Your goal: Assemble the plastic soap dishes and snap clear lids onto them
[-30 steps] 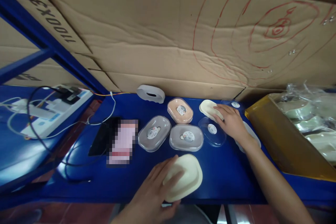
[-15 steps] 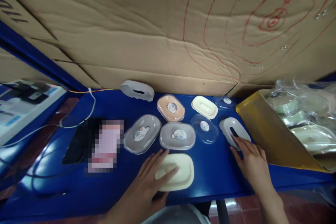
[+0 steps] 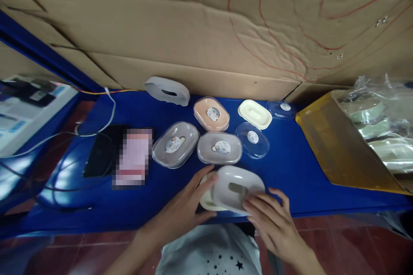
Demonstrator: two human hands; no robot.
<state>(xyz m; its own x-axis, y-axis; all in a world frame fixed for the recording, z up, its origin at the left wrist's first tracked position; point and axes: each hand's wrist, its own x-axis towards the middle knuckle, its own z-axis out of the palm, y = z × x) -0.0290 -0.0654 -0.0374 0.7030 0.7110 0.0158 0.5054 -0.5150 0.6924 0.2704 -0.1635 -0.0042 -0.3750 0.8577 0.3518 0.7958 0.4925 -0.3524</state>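
Note:
A cream soap dish [image 3: 208,200] lies near the table's front edge, with my left hand [image 3: 189,202] gripping its left end between thumb and fingers. Over its right part sits a grey soap dish piece [image 3: 227,182] with an oval slot, slightly tilted. My right hand [image 3: 274,219] holds that grey piece by its right end, fingers on top near the slot. Just behind them lie two lidded grey soap dishes, one in the centre [image 3: 209,154] and one to the left [image 3: 161,154]. Part of the cream dish is hidden under the grey piece.
Farther back are a lidded peach soap dish [image 3: 201,111], a cream insert [image 3: 258,114] and clear lids [image 3: 258,148]. A grey piece [image 3: 155,90] leans against the cardboard [image 3: 145,43]. An open carton [image 3: 322,146] of wrapped dishes stands right; a blurred phone [image 3: 134,159] and cables lie left.
My right hand has brought the grey piece from beside the carton leftward onto the cream dish. My left hand stays at the cream dish. The view has tipped downward.

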